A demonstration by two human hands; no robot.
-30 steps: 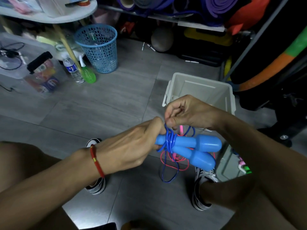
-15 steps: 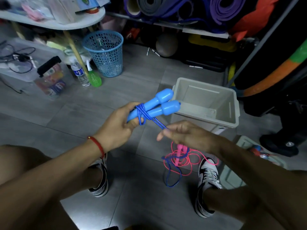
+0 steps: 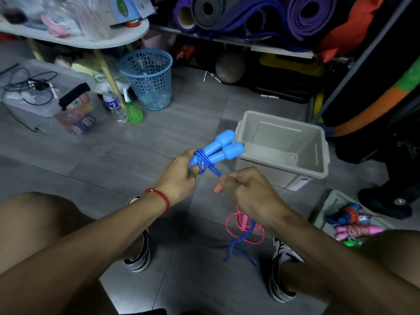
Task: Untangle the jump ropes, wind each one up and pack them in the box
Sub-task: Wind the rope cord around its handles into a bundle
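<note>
Both hands work the blue jump rope: the left hand grips the two blue handles at their lower ends, fingers curled round them where several turns of blue cord already bind the pair. From that fist the handles run up toward 1 o'clock, their rounded butts side by side and just short of the near rim of the grey box. At 4 o'clock from the left hand, close by but not touching it, the right hand pinches the cord in curled fingers; a short taut length runs between the binding and this pinch, lying roughly along a 10-to-4 line, crosswise to the handles.

Below the right wrist the rest of the blue cord hangs to the floor, at 6 o'clock from the hands, where its slack lies mixed with a pink jump rope between the two shoes. Whether the two are knotted or merely overlapping I cannot tell.

My reading is that winding is partway through, with a good deal of cord left. The next turn depends on the right hand carrying the cord around the handles' long axis while the left holds that axis steady. The box, open and seemingly bare inside, sits at 1 o'clock, nearer the handle tips than either hand. At 4 o'clock, further out, a tray holds other wound ropes
</note>
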